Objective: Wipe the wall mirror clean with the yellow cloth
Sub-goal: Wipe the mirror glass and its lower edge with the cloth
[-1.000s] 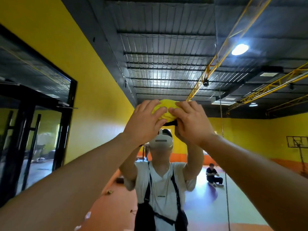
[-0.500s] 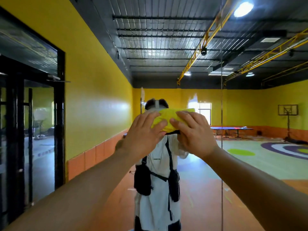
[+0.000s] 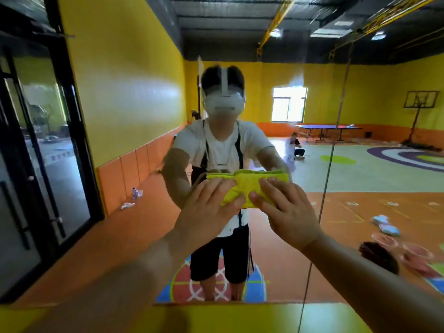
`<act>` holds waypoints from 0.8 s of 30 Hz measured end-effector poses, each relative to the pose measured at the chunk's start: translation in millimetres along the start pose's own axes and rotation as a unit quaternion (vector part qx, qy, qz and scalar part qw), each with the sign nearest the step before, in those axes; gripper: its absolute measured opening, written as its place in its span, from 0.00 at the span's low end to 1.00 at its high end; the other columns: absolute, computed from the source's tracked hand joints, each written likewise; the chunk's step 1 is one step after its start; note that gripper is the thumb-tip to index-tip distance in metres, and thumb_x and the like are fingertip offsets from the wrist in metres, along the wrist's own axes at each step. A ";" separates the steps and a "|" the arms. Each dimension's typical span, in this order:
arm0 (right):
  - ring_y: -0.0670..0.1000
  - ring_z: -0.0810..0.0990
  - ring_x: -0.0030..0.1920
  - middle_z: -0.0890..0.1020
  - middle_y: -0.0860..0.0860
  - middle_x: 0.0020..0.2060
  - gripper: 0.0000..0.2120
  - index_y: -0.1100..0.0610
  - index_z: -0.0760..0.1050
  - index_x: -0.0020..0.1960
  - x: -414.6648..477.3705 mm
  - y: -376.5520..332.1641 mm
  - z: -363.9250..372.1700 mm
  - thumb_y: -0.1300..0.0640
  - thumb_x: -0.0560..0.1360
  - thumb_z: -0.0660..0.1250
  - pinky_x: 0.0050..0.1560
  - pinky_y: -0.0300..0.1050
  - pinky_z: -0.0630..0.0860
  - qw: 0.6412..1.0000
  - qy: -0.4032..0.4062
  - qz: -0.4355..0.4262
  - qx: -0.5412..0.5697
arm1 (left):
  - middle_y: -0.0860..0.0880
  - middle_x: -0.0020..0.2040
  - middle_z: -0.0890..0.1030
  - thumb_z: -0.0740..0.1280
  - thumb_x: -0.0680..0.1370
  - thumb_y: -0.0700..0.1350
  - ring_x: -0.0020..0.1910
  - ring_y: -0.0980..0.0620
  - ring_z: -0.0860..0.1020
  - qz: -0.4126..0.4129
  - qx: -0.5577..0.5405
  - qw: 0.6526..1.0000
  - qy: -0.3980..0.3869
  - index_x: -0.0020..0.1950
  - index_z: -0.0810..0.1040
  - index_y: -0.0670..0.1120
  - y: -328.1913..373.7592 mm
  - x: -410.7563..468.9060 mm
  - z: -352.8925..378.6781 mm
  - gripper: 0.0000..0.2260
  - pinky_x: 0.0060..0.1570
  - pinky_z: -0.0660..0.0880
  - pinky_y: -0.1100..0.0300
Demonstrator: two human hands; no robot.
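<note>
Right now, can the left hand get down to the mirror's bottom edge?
Probably yes. The left hand lies flat on the yellow cloth against the mirror, and nothing stands between it and the bottom edge; it should only need sliding down.

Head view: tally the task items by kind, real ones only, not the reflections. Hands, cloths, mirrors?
yellow cloth: 1
hands: 2, left hand and right hand, both pressed flat on the yellow cloth
wall mirror: 1
Total: 4
</note>
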State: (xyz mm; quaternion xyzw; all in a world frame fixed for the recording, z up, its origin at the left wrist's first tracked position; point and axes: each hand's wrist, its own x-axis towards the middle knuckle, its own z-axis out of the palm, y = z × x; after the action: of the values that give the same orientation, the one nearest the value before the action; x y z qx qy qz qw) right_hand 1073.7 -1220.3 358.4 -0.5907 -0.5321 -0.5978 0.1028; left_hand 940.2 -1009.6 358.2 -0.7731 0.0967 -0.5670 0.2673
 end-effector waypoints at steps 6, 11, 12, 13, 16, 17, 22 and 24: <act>0.61 0.74 0.64 0.74 0.56 0.69 0.13 0.51 0.76 0.68 -104.5 -63.7 17.4 0.57 0.85 0.60 0.61 0.55 0.71 0.998 -0.050 -0.027 0.031 | 0.44 0.67 0.73 0.67 0.82 0.46 0.63 0.41 0.73 0.030 -0.050 0.997 -0.048 0.65 0.75 0.55 64.2 -102.3 14.3 0.13 0.65 0.73 0.46; 0.61 0.76 0.60 0.82 0.57 0.61 0.10 0.53 0.83 0.60 -172.8 -114.9 30.6 0.55 0.85 0.63 0.60 0.55 0.74 0.993 -0.102 -0.024 0.052 | 0.45 0.64 0.77 0.68 0.81 0.46 0.58 0.42 0.77 0.025 -0.086 0.993 -0.072 0.61 0.78 0.56 116.5 -174.3 29.1 0.10 0.59 0.76 0.47; 0.61 0.77 0.58 0.83 0.58 0.60 0.10 0.54 0.83 0.59 -182.7 -124.3 33.6 0.55 0.85 0.64 0.58 0.55 0.75 0.992 -0.108 -0.025 0.055 | 0.46 0.63 0.80 0.68 0.82 0.47 0.57 0.42 0.79 0.019 -0.087 0.993 -0.074 0.61 0.79 0.56 125.9 -186.4 32.2 0.09 0.56 0.76 0.47; 0.61 0.77 0.57 0.83 0.58 0.58 0.09 0.54 0.83 0.58 -193.3 -133.5 36.8 0.56 0.84 0.65 0.57 0.55 0.75 0.991 -0.116 -0.031 0.058 | 0.46 0.61 0.81 0.69 0.81 0.48 0.55 0.42 0.80 0.012 -0.085 0.993 -0.076 0.60 0.80 0.57 135.8 -199.1 35.4 0.09 0.53 0.76 0.48; 0.61 0.80 0.53 0.84 0.58 0.54 0.08 0.56 0.83 0.56 -230.5 -161.6 46.1 0.59 0.84 0.64 0.53 0.55 0.77 0.987 -0.134 -0.051 0.077 | 0.48 0.57 0.83 0.71 0.80 0.48 0.50 0.43 0.78 0.002 -0.090 0.992 -0.087 0.58 0.82 0.58 169.3 -242.7 44.2 0.08 0.46 0.72 0.49; 0.61 0.81 0.51 0.84 0.58 0.53 0.09 0.57 0.83 0.55 -245.2 -170.7 50.4 0.59 0.84 0.64 0.52 0.55 0.78 0.985 -0.139 -0.050 0.084 | 0.48 0.55 0.83 0.72 0.79 0.47 0.48 0.43 0.78 0.001 -0.093 0.991 -0.093 0.57 0.82 0.58 180.0 -257.9 47.3 0.08 0.45 0.71 0.49; 0.59 0.79 0.49 0.84 0.57 0.54 0.09 0.56 0.83 0.52 -321.6 -217.1 74.3 0.60 0.84 0.64 0.49 0.54 0.78 0.980 -0.164 -0.035 0.110 | 0.48 0.54 0.82 0.67 0.82 0.48 0.45 0.43 0.74 0.016 -0.115 0.984 -0.134 0.55 0.81 0.58 224.9 -326.9 59.3 0.06 0.43 0.69 0.49; 0.59 0.78 0.49 0.83 0.57 0.55 0.09 0.55 0.83 0.51 -351.1 -236.7 82.3 0.59 0.84 0.64 0.47 0.54 0.77 0.977 -0.173 -0.024 0.122 | 0.49 0.54 0.82 0.66 0.83 0.48 0.46 0.43 0.74 0.028 -0.125 0.980 -0.156 0.56 0.81 0.57 242.0 -355.6 63.1 0.06 0.44 0.68 0.49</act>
State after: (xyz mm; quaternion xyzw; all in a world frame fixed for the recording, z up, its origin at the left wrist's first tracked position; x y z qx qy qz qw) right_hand 1043.5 -1237.8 -71.6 -0.6552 -0.6246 -0.4197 0.0662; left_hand 915.5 -1032.3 -75.2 -0.8762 0.1453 -0.4155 0.1962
